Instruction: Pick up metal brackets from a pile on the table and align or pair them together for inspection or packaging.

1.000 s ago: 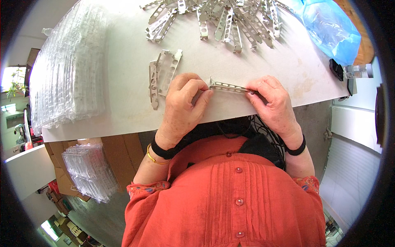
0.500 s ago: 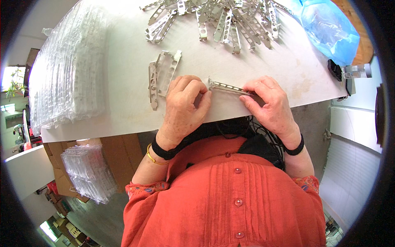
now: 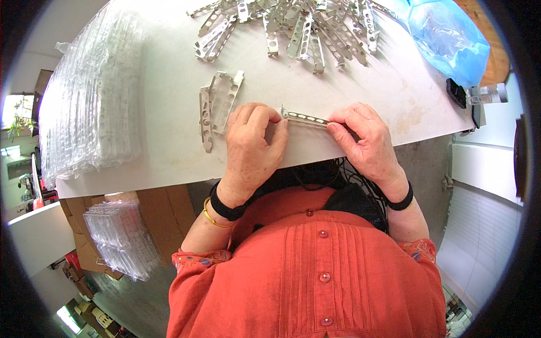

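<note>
A slim silver metal bracket with a row of oval holes (image 3: 307, 118) lies level above the near part of the white table. My right hand (image 3: 366, 138) pinches its right end between thumb and fingers. Beside the bracket's left end, my left hand (image 3: 253, 141) is closed, its thumb tip very near the upturned end tab. Whatever is inside those curled fingers is hidden. Left of my left hand, a few similar loose brackets (image 3: 206, 118) lie together on the table, partly covered by the hand.
A heap of similar brackets (image 3: 307, 34) spreads over the table's far side. Stacked clear plastic trays (image 3: 93, 96) stand at the left, and more trays (image 3: 121, 236) rest by a cardboard box (image 3: 166, 217) below. A blue plastic bag (image 3: 448, 42) sits at the far right corner.
My right thumb and fingertips have shifted slightly left along the bracket. My left hand keeps nearly the same closed pose. The whole view has moved a little.
</note>
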A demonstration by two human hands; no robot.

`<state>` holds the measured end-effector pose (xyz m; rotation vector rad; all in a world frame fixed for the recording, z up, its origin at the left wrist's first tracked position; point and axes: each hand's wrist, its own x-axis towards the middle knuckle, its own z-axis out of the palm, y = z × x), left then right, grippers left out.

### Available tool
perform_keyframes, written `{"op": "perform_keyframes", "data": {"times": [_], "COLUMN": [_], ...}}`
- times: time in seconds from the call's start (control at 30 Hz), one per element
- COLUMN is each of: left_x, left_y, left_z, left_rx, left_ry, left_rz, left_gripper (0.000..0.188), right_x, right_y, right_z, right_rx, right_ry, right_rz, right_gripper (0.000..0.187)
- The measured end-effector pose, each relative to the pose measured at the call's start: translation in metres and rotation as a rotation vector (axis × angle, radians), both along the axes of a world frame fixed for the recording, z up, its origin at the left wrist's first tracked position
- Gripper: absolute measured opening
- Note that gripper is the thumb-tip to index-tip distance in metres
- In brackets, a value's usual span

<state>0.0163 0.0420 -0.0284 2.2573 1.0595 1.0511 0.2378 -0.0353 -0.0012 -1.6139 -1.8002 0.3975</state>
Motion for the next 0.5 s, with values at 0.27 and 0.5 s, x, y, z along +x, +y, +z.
{"op": "perform_keyframes", "data": {"times": [0.27,0.5], "left_x": [0.002,0.0025], "left_y": [-0.0003,-0.0007], "left_z": [0.0013,0.0029], "left_rx": [0.01,-0.024], "left_ry": [0.013,0.037], "left_rz": [0.014,0.026], "left_gripper": [0.012,0.011], "right_x": [-0.0001,-0.0007], "right_y": [-0.0001,-0.0009], "right_z": [-0.0022,-0.0033], "right_rx": [-0.002,0.01], "right_ry": [0.073,0.081], "right_rz": [-0.007,-0.028], "right_gripper": [0.008,0.009]}}
